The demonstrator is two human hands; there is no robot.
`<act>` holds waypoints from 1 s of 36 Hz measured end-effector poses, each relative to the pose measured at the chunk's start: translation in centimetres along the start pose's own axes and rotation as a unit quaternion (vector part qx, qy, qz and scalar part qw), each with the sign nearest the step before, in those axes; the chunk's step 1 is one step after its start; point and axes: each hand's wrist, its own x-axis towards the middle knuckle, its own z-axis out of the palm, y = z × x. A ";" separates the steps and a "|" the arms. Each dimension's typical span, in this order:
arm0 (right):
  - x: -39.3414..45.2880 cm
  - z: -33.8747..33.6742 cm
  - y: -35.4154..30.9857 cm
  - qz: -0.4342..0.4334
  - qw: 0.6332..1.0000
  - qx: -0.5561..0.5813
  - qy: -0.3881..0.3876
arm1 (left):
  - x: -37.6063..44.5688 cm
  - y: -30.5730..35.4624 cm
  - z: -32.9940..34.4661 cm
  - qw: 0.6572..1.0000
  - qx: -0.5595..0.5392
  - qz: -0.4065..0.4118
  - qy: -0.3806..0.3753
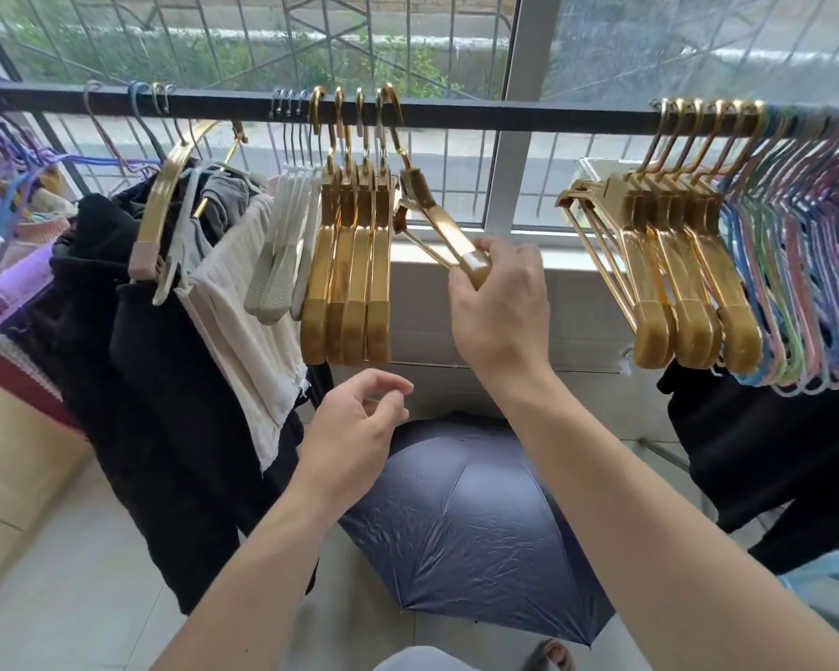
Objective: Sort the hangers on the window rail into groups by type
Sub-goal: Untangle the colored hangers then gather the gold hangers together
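Note:
A dark window rail (504,113) runs across the view. At its middle hang several gold hangers (354,283) side by side, with several white plastic hangers (282,263) just to their left. One more gold hanger (444,230) hooks on the rail right of that group and is tilted toward me; my right hand (500,307) grips its lower end. My left hand (354,428) hovers below the gold group, fingers loosely curled, holding nothing. A second gold group (674,293) hangs at the right, followed by many thin pastel hangers (805,293).
Dark and cream clothes (175,341) hang on gold hangers at the left, beside thin coloured hangers (15,157). An open dark blue umbrella (471,525) lies on the floor below my hands. Black garments (766,452) hang at the right. The rail between the two gold groups is bare.

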 end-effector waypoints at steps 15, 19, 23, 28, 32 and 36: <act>6.9 -2.7 0.1 -0.028 0.977 -0.207 -0.042 | -1.1 -0.4 0.4 1.000 0.016 0.012 -0.019; 4.4 -2.6 4.8 0.067 0.964 -0.234 -0.103 | -1.5 -1.3 0.8 0.998 0.038 0.001 -0.050; 0.1 -2.7 10.1 0.174 0.948 -0.213 -0.162 | -1.2 -4.1 1.4 0.981 0.120 -0.067 -0.138; -3.2 -3.4 15.2 0.307 0.920 -0.116 -0.216 | -1.2 -9.0 2.1 0.935 0.194 -0.173 -0.244; -5.9 -4.7 16.2 0.370 0.895 -0.002 -0.251 | -2.1 -14.0 2.9 0.925 0.204 -0.258 -0.190; -7.9 -6.1 17.6 0.387 0.867 0.099 -0.300 | -2.7 -19.9 1.8 0.909 0.266 -0.300 -0.114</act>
